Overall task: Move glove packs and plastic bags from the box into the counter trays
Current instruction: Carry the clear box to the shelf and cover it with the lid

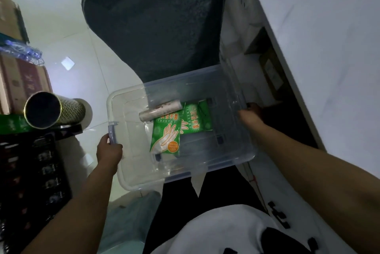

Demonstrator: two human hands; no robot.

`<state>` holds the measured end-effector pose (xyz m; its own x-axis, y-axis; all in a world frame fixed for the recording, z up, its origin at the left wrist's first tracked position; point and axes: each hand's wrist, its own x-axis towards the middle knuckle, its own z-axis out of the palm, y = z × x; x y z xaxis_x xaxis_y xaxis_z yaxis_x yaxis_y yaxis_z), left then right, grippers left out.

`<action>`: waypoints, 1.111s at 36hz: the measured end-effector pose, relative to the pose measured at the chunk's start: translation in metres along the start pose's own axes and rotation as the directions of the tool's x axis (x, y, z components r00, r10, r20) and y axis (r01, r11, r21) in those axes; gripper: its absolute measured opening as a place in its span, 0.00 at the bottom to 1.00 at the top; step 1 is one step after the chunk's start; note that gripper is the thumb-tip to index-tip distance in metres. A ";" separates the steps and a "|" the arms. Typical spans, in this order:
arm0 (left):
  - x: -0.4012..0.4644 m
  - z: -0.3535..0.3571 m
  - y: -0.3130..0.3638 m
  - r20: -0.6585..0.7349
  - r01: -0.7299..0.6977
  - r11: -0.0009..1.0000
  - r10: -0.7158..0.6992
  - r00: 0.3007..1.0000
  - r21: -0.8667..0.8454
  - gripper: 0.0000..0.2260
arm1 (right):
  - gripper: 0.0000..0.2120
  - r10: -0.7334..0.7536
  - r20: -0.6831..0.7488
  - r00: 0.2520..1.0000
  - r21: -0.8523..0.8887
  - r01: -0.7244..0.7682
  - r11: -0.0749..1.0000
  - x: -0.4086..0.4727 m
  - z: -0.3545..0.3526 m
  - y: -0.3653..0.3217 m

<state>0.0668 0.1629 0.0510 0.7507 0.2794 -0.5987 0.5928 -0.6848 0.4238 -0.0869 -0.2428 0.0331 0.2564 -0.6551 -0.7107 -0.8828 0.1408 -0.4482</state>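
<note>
I keep the clear box (pixel 236 150) level: left hand (pixel 109 150) fingers clamped on its left rim, right hand (pixel 249 115) on the right rim. Glove packs (pixel 166 136) and bag roll (pixel 160 110) lie mid-floor inside.

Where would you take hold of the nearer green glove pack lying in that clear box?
Probably by its near short edge, coming straight down through the open top. The nearer glove pack lies flat on the floor of the clear box, so only an edge pinch suits it. Its far end tucks under the plastic bag roll and beside the second glove pack; the near end is free.
</note>
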 end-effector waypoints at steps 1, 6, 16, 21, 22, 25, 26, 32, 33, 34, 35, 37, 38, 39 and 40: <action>0.003 -0.005 0.000 0.011 -0.007 1.000 0.007 1.000 0.018 0.24 | 0.23 -0.001 0.025 1.000 0.011 0.001 1.000 -0.008 0.000 0.007; 0.018 -0.022 -0.001 0.161 -0.030 0.991 0.008 0.987 0.133 0.26 | 0.26 0.061 0.060 0.996 0.142 -0.069 0.987 -0.050 0.001 0.053; 0.049 -0.049 -0.003 0.440 -0.206 0.911 0.031 0.897 0.357 0.12 | 0.16 0.271 -0.130 0.954 0.361 -0.209 0.909 -0.193 0.051 0.142; 0.028 -0.042 0.012 0.550 -0.349 0.827 0.059 0.833 0.441 0.12 | 0.16 0.385 -0.235 0.893 0.487 -0.234 0.841 -0.260 0.070 0.192; 0.020 -0.036 0.017 0.577 -0.391 0.805 0.076 0.813 0.446 0.13 | 0.16 0.412 -0.250 0.876 0.503 -0.246 0.829 -0.271 0.069 0.202; -0.015 -0.009 0.034 0.649 -0.515 0.730 0.129 0.750 0.449 0.14 | 0.17 0.485 -0.266 0.833 0.530 -0.294 0.795 -0.305 0.061 0.238; -0.030 0.001 0.039 0.675 -0.549 0.704 0.135 0.726 0.450 0.14 | 0.18 0.508 -0.262 0.821 0.538 -0.313 0.783 -0.318 0.059 0.252; -0.148 0.059 0.028 0.821 -0.778 0.460 0.162 0.547 0.428 0.18 | 0.15 0.716 -0.180 0.675 0.778 -0.348 0.524 -0.413 0.051 0.353; -0.169 0.068 0.022 0.840 -0.800 0.425 0.147 0.522 0.423 0.17 | 0.15 0.755 -0.109 0.646 0.849 -0.334 0.409 -0.430 0.049 0.372; -0.190 0.077 0.014 0.856 -0.817 0.397 0.128 0.500 0.418 0.17 | 0.14 0.779 -0.030 0.626 0.900 -0.322 0.294 -0.448 0.047 0.392; -0.211 0.087 0.006 0.873 -0.835 0.364 0.103 0.477 0.413 0.16 | 0.14 0.789 0.030 0.614 0.929 -0.308 0.204 -0.467 0.046 0.412; -0.258 0.106 -0.011 0.904 -0.873 0.277 0.034 0.426 0.401 0.15 | 0.14 0.799 0.087 0.595 0.957 -0.273 0.098 -0.505 0.044 0.449; -0.283 0.116 -0.022 0.916 -0.892 0.230 0.004 0.400 0.389 0.15 | 0.14 0.811 0.092 0.578 0.969 -0.241 0.061 -0.524 0.044 0.468; -0.309 0.125 -0.034 0.927 -0.909 0.190 -0.019 0.373 0.370 0.16 | 0.14 0.824 0.092 0.559 0.980 -0.197 0.024 -0.543 0.045 0.485; -0.335 0.134 -0.049 0.938 -0.925 0.159 -0.030 0.345 0.346 0.16 | 0.14 0.835 0.090 0.543 0.989 -0.146 -0.011 -0.561 0.047 0.504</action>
<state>-0.2525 0.0129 0.1400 -0.0322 -0.5141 -0.8571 -0.7008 -0.5998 0.3861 -0.6571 0.2302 0.1803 -0.5622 -0.1717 -0.8090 0.3620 0.8284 -0.4274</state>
